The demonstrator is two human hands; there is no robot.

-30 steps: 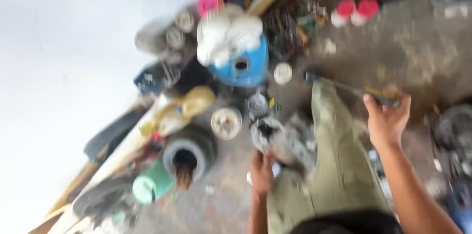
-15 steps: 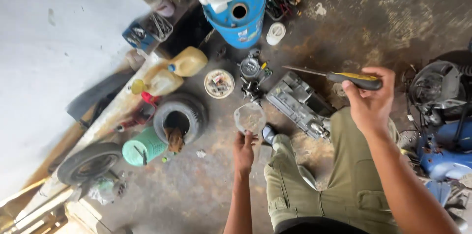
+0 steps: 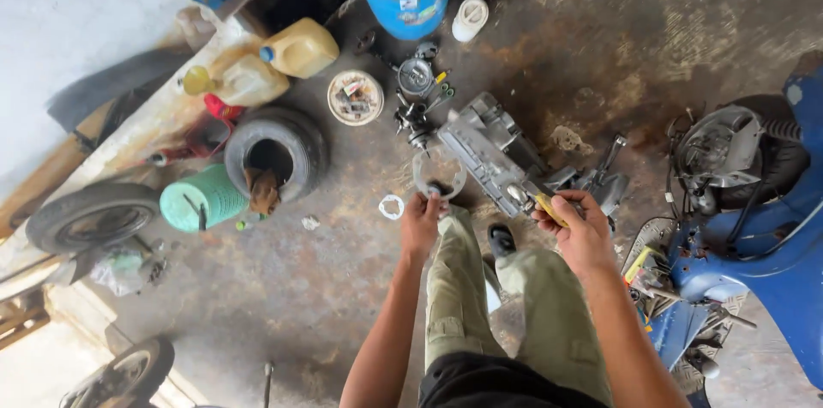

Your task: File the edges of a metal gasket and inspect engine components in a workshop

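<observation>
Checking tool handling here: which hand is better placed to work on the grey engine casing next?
Probably the right hand: it holds the yellow-handled tool right at the grey engine casing. The left hand is occupied with a ring-shaped part.

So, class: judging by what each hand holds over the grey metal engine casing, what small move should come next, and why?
Probably lower the thin ring-shaped gasket, pinched by the left hand, onto the grey metal engine casing just beside it. The right hand already grips a yellow-handled tool at the casing.
</observation>
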